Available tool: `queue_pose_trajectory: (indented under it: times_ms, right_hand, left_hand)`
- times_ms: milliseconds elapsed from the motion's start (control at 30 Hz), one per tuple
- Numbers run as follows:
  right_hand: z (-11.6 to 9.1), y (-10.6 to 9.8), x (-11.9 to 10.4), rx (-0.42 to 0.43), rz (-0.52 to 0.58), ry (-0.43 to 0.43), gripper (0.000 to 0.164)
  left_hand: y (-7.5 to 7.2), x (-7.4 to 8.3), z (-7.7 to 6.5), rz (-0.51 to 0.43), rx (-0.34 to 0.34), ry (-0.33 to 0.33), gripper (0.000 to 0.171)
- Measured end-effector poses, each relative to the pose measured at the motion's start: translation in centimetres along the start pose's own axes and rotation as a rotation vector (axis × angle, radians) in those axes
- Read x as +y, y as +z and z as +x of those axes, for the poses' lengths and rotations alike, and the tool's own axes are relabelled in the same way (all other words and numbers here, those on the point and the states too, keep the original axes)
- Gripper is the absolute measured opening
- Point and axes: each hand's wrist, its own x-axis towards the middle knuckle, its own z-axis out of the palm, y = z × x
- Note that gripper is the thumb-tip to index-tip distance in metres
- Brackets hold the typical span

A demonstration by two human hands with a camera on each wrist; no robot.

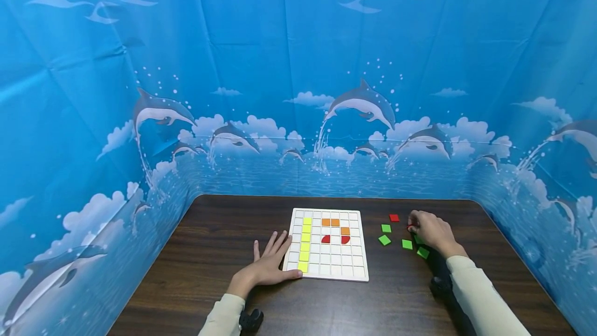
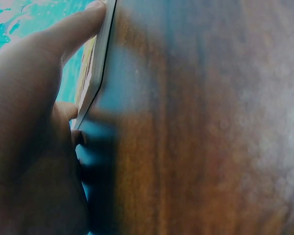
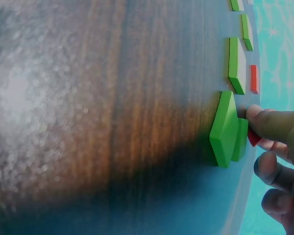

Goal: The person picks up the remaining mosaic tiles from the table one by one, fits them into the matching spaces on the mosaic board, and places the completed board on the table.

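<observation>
A white gridded board (image 1: 342, 268) lies on the dark wooden table. My left hand (image 1: 266, 268) rests at the board's lower left corner, its fingers spread straight along the left side and the thumb on the near edge. With thumb and fingertips, my right hand (image 1: 434, 232) pinches a red tile (image 3: 254, 137) over the loose pieces to the board's right. Most of that tile is hidden by the fingers. Just beside it lie green tiles (image 3: 226, 129), partly under the hand in the head view.
On the board stand a column of yellow squares (image 1: 304, 247), three orange squares (image 1: 335, 222) and two red rounded pieces (image 1: 345, 240). Between board and right hand lie several green squares (image 1: 385, 228) and a red square (image 1: 394, 218). A blue dolphin-print curtain (image 1: 289, 92) surrounds the table (image 1: 210, 232).
</observation>
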Motion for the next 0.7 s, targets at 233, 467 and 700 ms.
queue_pose_trajectory:
  times_ms: [233,467,700]
  right_hand:
    - [-0.2,0.1,0.0,0.015,0.0,-0.009,0.011]
    - [-0.3,0.2,-0.4,0.028,-0.029,-0.025,0.013]
    - [-0.3,0.3,-1.1,0.059,-0.024,-0.068,0.011]
  left_hand:
    - [-0.5,0.4,-0.3,-0.022,-0.006,0.017,0.114]
    - [-0.5,0.5,-0.3,-0.007,-0.023,-0.011,0.114]
    - [0.0,-0.2,0.2,-0.003,-0.002,0.003,0.115]
